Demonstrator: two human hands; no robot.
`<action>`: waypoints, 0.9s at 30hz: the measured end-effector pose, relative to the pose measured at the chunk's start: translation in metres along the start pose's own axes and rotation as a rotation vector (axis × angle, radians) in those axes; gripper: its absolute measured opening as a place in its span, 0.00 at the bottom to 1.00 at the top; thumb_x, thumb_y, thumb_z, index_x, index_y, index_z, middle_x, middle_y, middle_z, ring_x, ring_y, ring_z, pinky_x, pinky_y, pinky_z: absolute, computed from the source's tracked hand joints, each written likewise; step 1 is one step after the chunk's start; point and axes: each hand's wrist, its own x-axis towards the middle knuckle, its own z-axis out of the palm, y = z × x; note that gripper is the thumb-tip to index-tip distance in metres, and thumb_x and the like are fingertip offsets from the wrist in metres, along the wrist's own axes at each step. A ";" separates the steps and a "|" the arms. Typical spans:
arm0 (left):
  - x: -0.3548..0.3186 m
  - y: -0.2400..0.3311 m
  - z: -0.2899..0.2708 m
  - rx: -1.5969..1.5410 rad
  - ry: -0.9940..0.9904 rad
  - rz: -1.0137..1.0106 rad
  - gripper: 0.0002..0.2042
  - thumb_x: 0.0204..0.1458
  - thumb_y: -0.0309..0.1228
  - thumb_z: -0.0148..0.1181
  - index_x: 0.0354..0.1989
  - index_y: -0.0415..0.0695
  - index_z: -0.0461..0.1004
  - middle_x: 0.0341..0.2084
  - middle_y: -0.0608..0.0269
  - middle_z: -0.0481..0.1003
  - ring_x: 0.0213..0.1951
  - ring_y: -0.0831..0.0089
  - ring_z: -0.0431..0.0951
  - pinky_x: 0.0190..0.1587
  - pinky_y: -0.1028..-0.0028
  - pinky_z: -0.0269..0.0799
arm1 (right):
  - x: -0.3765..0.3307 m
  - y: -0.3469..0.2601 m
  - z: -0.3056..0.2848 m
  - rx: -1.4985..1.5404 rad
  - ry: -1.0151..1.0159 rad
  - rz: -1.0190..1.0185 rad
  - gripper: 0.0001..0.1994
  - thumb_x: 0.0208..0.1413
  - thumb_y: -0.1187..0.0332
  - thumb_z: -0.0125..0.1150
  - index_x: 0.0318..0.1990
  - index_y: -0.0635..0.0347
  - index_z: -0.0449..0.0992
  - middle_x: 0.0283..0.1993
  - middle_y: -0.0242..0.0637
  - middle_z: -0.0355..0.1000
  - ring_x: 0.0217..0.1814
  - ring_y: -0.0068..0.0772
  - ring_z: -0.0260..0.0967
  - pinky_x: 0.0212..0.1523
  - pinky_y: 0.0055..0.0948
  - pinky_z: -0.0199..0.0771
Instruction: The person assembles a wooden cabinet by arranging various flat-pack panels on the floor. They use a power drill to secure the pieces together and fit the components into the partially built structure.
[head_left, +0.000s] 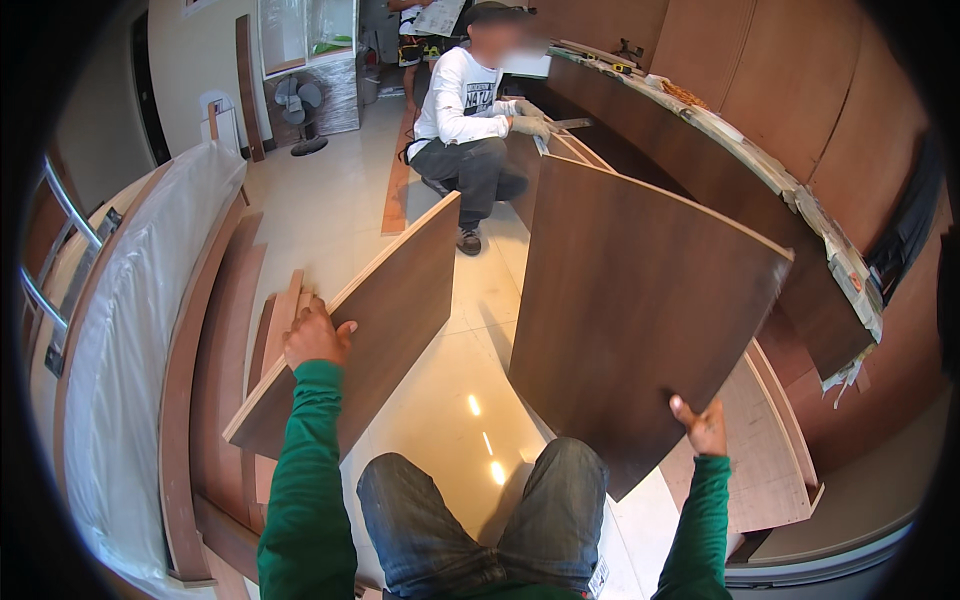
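Dark brown wood, faint grain, pale edging: large panel (640, 300) stands tilted, narrower panel (400, 320) slants left of the large panel. Large panel's back is hidden, plus fingers of the right hand (707, 430) behind it; green left sleeve (308, 475) covers part of the narrower one. Right hand grips large panel's right edge, panel ahead-left of it; left hand (315, 338), left of large panel, grips narrower panel's top edge, brown face to its right.
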 end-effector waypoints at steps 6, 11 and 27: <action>0.007 -0.005 0.000 -0.021 -0.014 0.005 0.32 0.45 0.56 0.73 0.54 0.50 0.72 0.33 0.64 0.80 0.35 0.64 0.84 0.39 0.63 0.77 | 0.089 -0.037 0.036 -0.105 0.025 -0.046 0.21 0.56 0.58 0.73 0.27 0.71 0.76 0.23 0.27 0.71 0.25 0.19 0.62 0.26 0.29 0.64; 0.008 -0.007 0.000 -0.039 -0.004 -0.013 0.29 0.44 0.55 0.74 0.49 0.50 0.73 0.32 0.64 0.80 0.36 0.65 0.84 0.40 0.63 0.78 | 0.142 -0.048 0.066 -0.235 0.030 -0.063 0.32 0.55 0.55 0.73 0.09 0.59 0.60 0.12 0.22 0.55 0.16 0.18 0.48 0.16 0.33 0.45; 0.009 -0.005 -0.009 -0.032 -0.078 -0.073 0.26 0.44 0.56 0.74 0.40 0.49 0.74 0.33 0.64 0.80 0.38 0.65 0.84 0.38 0.63 0.79 | 0.218 -0.100 0.176 0.222 -0.204 0.055 0.13 0.54 0.69 0.65 0.22 0.61 0.70 0.24 0.32 0.70 0.27 0.26 0.68 0.31 0.30 0.71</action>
